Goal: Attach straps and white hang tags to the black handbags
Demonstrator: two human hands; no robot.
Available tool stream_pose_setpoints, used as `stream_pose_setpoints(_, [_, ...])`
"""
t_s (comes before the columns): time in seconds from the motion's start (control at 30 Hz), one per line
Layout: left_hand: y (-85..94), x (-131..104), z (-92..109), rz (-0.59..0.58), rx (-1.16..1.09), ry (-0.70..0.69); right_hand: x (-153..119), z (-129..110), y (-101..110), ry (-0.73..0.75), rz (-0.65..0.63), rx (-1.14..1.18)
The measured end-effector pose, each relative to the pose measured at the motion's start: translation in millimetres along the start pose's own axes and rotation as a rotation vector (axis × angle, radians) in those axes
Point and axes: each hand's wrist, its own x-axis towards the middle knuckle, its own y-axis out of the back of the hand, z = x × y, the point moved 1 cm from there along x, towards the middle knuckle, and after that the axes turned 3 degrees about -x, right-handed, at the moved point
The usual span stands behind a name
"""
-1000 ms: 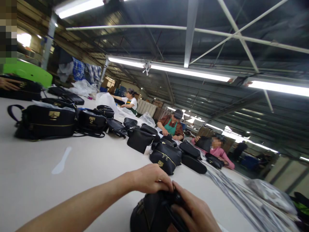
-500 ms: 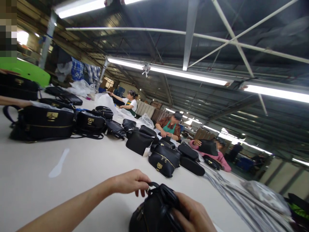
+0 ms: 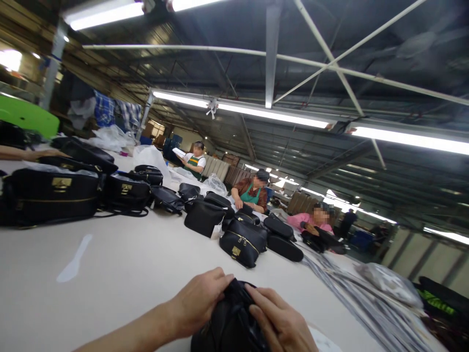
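Note:
A black leather bag (image 3: 229, 322) stands at the bottom middle of the view, on the white table (image 3: 146, 269). With its fingers bent over the bag's upper left edge, my left hand (image 3: 205, 296) grips the black material there. My right hand (image 3: 280, 315) lies along the bag's upper right side, thumb and fingers closed on the edge. The lower part of the bag runs out of the frame. Just beyond it sits another black bag (image 3: 245, 242) with a gold zip and a gold lock plate.
Several black bags, among them one with a gold clasp (image 3: 51, 195), line the table's far side. Grey strips (image 3: 344, 288) and a plastic-wrapped bundle (image 3: 390, 283) lie right. Co-workers sit opposite, one in a green apron (image 3: 252, 194). Another person's hand (image 3: 47, 154) reaches in at left.
My left hand has moved from the bag's handle loop to its top edge, closer to my right hand. Across the table, the co-worker in pink has lowered a black bag.

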Motion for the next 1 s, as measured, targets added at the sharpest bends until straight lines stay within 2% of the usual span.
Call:
stream_pose_setpoints(0.13, [-12.2, -7, -10, 0.183, -0.234, -0.047, -1, -3, 2, 0.017, -0.064, -0.011])
stream_pose_setpoints(0.23, [-14.0, -9, -13, 0.273, -0.347, -0.022, 1, -7, -2, -0.058, -0.074, -0.121])
stream_pose_setpoints(0.37, [-8.3, -9, -6, 0.21, -0.283, -0.177, 7, -13, -7, -0.182, -0.081, -0.305])
stream_pose_setpoints(0.43, [-6.3, -11, -3, 0.181, -0.256, -0.242, 10, -16, -5, -0.225, -0.091, -0.306])
stream_pose_setpoints(0.5, [-6.2, -13, -3, 0.186, -0.233, -0.233, 11, -19, -1, -0.234, -0.133, -0.234])
stream_pose_setpoints(0.67, [-6.1, -12, -1, 0.315, -0.288, -0.177, 11, -24, 5, -0.235, -0.223, -0.108])
stream_pose_setpoints(0.9, [-0.8, -8, 8, 0.257, -0.489, -0.209, 9, -16, -1, -0.224, -0.198, -0.087])
stream_pose_setpoints(1.0, [-1.3, -10, 12, 0.156, -0.543, -0.245, 8, -15, 1, -0.212, -0.202, -0.037])
